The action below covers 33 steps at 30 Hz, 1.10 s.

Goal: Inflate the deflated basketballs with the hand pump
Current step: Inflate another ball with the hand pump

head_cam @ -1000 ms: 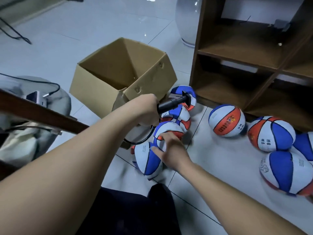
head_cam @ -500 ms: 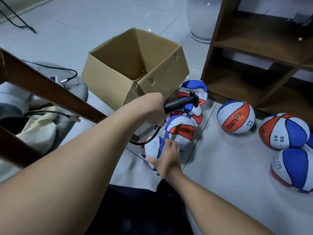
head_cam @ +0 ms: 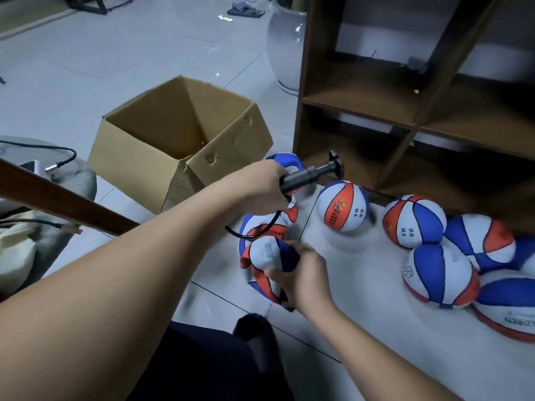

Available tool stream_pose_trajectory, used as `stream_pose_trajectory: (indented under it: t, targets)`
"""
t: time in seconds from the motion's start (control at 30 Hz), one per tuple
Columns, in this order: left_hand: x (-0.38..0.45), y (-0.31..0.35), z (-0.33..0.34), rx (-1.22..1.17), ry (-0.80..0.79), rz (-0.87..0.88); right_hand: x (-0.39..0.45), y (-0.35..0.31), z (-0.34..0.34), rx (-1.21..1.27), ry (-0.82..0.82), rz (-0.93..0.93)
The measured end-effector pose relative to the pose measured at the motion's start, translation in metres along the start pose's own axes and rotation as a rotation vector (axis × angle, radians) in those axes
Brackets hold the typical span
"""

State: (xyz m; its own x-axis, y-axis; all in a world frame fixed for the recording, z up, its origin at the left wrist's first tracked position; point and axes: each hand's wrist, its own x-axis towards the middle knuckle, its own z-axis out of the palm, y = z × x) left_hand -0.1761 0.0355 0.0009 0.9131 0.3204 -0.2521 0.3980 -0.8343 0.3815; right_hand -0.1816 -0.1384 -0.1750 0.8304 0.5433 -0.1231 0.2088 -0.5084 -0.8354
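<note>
The hand pump point(head_cam: 311, 175) is gripped by the left hand point(head_cam: 265, 188), kept ready. A limp basketball point(head_cam: 270, 256) is pinched by the right hand point(head_cam: 301, 274) fingers point(head_cam: 273, 274), probably so its valve can be found.

Box point(head_cam: 162, 146) lies behind the left hand point(head_cam: 260, 188); shelf point(head_cam: 405, 111) and balls point(head_cam: 434, 256) right of both hands.
</note>
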Motion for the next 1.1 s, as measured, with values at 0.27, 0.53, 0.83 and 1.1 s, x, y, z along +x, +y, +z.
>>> stream_pose_trajectory:
  t: [0.27,0.53,0.83,1.1]
  targets:
    - [0.022,0.088,0.033,-0.110,-0.049,0.188,-0.013,0.058,-0.118,-0.094,0.233,0.038]
    - [0.045,0.156,0.081,-0.281,-0.284,0.264,-0.027,0.091,-0.187,-0.184,0.294,0.096]
    - [0.046,0.161,0.098,-0.210,-0.321,0.319,-0.032,0.102,-0.207,0.075,0.183,0.176]
    - [0.047,0.149,0.104,-0.130,-0.267,0.305,-0.031,0.092,-0.187,-0.034,0.341,0.124]
